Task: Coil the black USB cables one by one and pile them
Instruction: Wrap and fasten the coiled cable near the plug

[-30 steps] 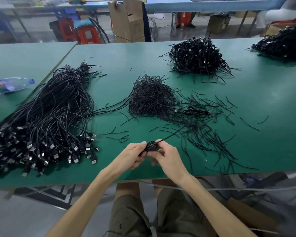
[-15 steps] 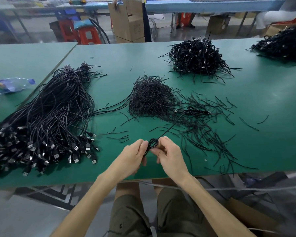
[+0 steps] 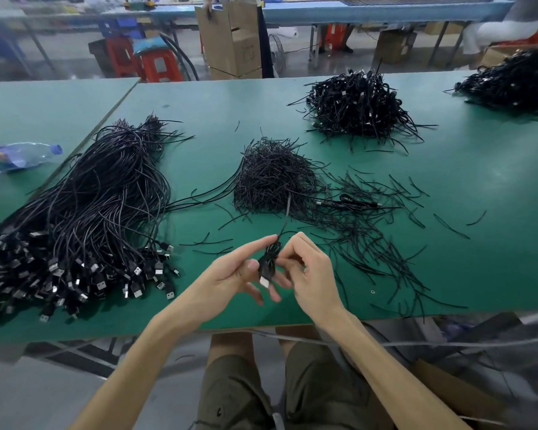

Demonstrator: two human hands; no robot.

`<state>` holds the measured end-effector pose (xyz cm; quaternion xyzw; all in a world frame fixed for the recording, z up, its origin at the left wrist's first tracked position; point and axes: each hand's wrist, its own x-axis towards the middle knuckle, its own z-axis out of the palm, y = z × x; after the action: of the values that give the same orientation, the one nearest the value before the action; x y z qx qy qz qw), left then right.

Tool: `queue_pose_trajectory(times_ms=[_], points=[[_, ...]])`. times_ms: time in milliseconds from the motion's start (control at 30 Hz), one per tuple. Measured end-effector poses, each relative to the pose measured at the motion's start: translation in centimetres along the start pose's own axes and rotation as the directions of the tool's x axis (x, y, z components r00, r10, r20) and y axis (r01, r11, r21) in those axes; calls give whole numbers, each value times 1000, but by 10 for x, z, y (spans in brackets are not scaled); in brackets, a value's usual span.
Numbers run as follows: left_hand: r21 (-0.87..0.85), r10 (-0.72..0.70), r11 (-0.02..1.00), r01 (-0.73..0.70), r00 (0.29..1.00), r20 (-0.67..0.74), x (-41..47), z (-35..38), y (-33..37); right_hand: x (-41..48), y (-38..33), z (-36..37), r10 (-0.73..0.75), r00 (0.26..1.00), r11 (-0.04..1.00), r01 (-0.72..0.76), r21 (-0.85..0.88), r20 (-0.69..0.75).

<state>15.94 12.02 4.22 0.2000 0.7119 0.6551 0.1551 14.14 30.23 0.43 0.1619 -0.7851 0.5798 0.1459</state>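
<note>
My left hand (image 3: pixel 233 274) and my right hand (image 3: pixel 308 271) hold a small coiled black USB cable (image 3: pixel 269 259) between them above the green table's near edge. Its silver plug hangs at the bottom of the coil, and a thin black tie sticks up from the top. A big bundle of uncoiled black USB cables (image 3: pixel 84 218) lies at the left, plugs toward me. A heap of black twist ties (image 3: pixel 274 178) sits in the middle. The pile of coiled cables (image 3: pixel 354 107) stands at the far centre-right.
Loose ties (image 3: pixel 385 237) are scattered to the right of my hands. One coiled cable (image 3: pixel 348 201) lies among them. A second cable pile (image 3: pixel 516 82) sits far right, a plastic bottle (image 3: pixel 19 155) far left. Cardboard boxes and red stools stand behind the green table (image 3: pixel 479 187).
The coil has turned upright between my fingers, so its silver plug now hangs down. The tie end has swung from pointing right to pointing nearly straight up.
</note>
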Motion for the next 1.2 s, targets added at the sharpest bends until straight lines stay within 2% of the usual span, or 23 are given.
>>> queue_pose_trajectory(times_ms=[100, 133, 200, 300, 367, 433, 500, 567, 633, 667, 700, 767, 867, 933, 1033, 1100, 1167, 1200], points=[[-1, 54, 999, -54, 999, -2, -2, -3, 7, 5, -5, 2, 39, 999, 995, -37, 96, -22], [71, 75, 995, -73, 997, -28, 0, -3, 8, 5, -7, 3, 47, 999, 991, -45, 127, -8], [323, 117, 943, -78, 988, -102, 5, -3, 9, 6, -11, 5, 49, 999, 979, -52, 195, 23], [705, 234, 706, -68, 962, -142, 9, -4, 14, 5, -14, 5, 49, 998, 973, -54, 225, 26], [828, 316, 557, -73, 940, -130, 10, -5, 19, 5, -15, 6, 72, 997, 973, -76, 218, 29], [890, 377, 444, -110, 923, -74, 13, -4, 24, 5, -17, 6, 114, 993, 965, -118, 234, 30], [884, 354, 448, -137, 935, -35, 16, -1, 26, 6, -16, 6, 125, 992, 963, -129, 238, 33], [882, 288, 466, -66, 954, -81, 18, 4, 27, 6, -14, 5, 128, 991, 965, -135, 223, 42], [902, 229, 426, 67, 957, -179, 21, 9, 25, 5, -10, 5, 143, 988, 963, -152, 221, 56], [897, 206, 428, 112, 954, -218, 22, 10, 23, 5, -9, 6, 151, 987, 961, -160, 224, 57], [867, 176, 476, 145, 951, -256, 23, 12, 21, 4, -7, 7, 154, 986, 960, -163, 228, 56], [738, 93, 647, 192, 941, -326, 26, 13, 19, 2, -7, 9, 152, 987, 959, -161, 233, 56], [512, -22, 832, 214, 934, -356, 26, 13, 23, 2, -6, 12, 146, 987, 950, -159, 269, 68], [266, -112, 942, 205, 938, -328, 22, 10, 28, 3, -3, 12, 168, 983, 934, -182, 307, 72], [39, -134, 989, 141, 981, -142, 15, 1, 32, 6, 2, 12, 242, 966, 896, -258, 361, 90], [23, -83, 996, 83, 996, -18, 12, -1, 33, 6, 5, 15, 325, 941, 857, -335, 391, 92], [163, -75, 984, 74, 997, -1, 15, -1, 30, 2, 4, 18, 359, 929, 841, -364, 402, 90], [270, -85, 958, 92, 996, -36, 18, 0, 27, 0, 3, 19, 347, 933, 848, -355, 393, 95]])
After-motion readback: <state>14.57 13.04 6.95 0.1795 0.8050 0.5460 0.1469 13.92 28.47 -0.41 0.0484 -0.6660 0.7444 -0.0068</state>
